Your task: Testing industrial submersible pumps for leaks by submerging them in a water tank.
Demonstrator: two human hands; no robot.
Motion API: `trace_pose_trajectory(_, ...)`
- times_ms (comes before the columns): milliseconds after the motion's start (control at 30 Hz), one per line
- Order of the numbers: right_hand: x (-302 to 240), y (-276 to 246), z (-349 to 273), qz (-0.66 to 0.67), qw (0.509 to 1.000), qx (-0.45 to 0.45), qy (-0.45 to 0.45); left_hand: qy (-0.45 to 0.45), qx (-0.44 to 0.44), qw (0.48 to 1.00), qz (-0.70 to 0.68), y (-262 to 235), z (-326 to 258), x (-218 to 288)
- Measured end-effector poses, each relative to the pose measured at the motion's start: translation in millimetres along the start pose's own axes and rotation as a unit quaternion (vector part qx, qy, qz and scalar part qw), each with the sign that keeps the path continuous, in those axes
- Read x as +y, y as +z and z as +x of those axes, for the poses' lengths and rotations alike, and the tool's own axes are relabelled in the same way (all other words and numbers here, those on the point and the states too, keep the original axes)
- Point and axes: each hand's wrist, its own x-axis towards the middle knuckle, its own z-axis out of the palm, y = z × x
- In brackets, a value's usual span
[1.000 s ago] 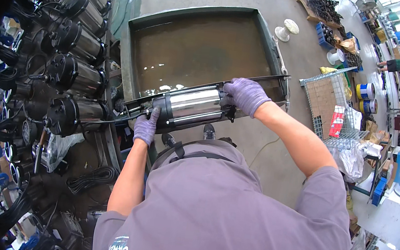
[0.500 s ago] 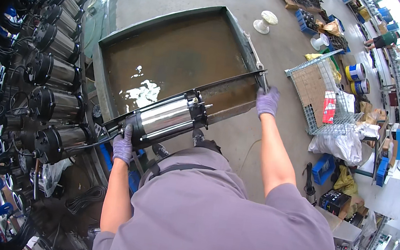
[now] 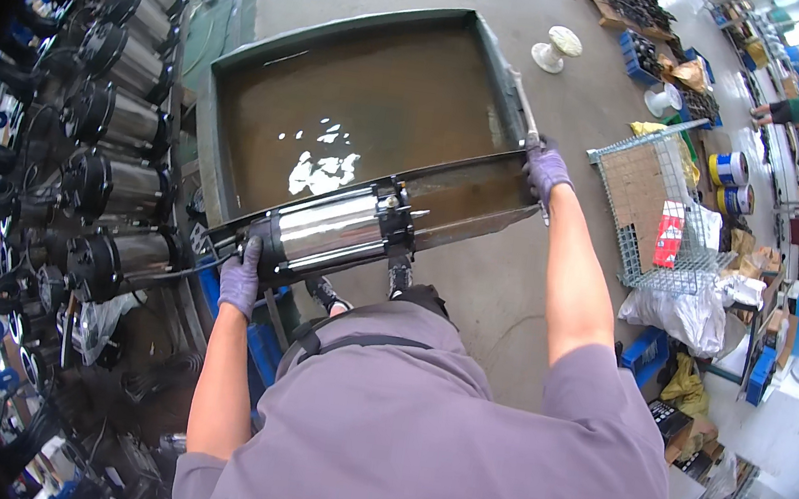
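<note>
A submersible pump (image 3: 334,228), with a polished steel barrel and black ends, lies on its side across the near edge of a water-filled metal tank (image 3: 349,16). A cable runs from its left end. My left hand (image 3: 239,281), in a purple glove, is closed at the pump's black left end, thumb on top; the fingers underneath are partly hidden. Beyond the pump's right end, at the tank's near right corner, my gloved right hand (image 3: 548,174) is closed around a metal wrench (image 3: 530,115). Its shank stretches along the tank's right rim, and a metal tip shows below the hand.
Several similar pumps (image 3: 124,117) stand in rows on the left. On the right are a wire-mesh cage (image 3: 654,197), white sacks (image 3: 679,312) and a blue bin (image 3: 646,355). A white spool (image 3: 557,50) sits on the floor behind the tank. Another person (image 3: 791,111) is far right.
My right hand has shifted onto the wrench at the tank's rim, where its jaw showed before. My left hand stays at the pump's end. The view has swung slightly.
</note>
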Motion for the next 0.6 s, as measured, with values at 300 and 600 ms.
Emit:
trace_pose_trajectory(300,-57.6,62.4,-186.0,-0.111,0.899,-0.183,-0.382,0.034,-0.01,0.999,-0.003,1.0,-5.0,13.2)
trace_pose_trajectory(600,-76.3,103.8,-214.7,-0.393,0.806,-0.148,-0.417,0.005,-0.028,0.999,0.035,-2.8,-5.9,18.8)
